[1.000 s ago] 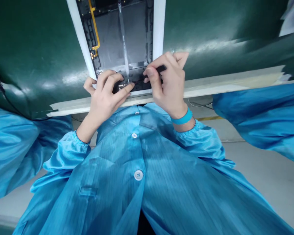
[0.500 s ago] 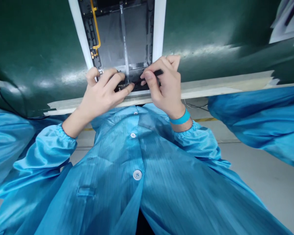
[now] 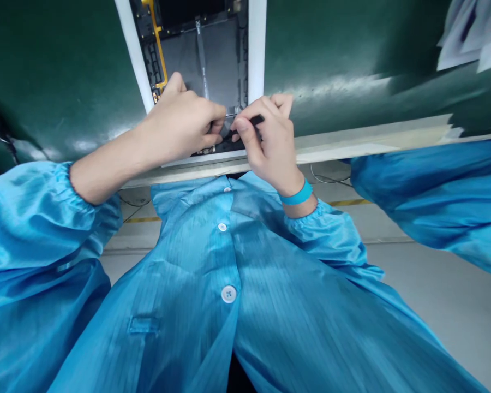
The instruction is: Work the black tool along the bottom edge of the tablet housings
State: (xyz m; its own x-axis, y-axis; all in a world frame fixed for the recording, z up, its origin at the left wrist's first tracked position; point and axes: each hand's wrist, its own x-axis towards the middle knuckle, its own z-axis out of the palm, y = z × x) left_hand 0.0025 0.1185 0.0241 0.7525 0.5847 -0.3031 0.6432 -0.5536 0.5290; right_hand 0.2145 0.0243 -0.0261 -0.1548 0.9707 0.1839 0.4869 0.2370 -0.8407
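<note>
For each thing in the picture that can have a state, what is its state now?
Opened device: back cover off, inner parts showing, lying flat on the green mat.
Left hand: fingers curled, pressed on the device's near edge.
Right hand: pinching a thin black tool.
Coat: buttoned.

no readable text, label, brand, number or sign anywhere: none on the opened device (image 3: 213,49), none on the green mat (image 3: 65,82), none on the blue coat (image 3: 237,284), none on the wristband (image 3: 297,195). pale sheets (image 3: 470,38) at the upper right too blurred to read.
</note>
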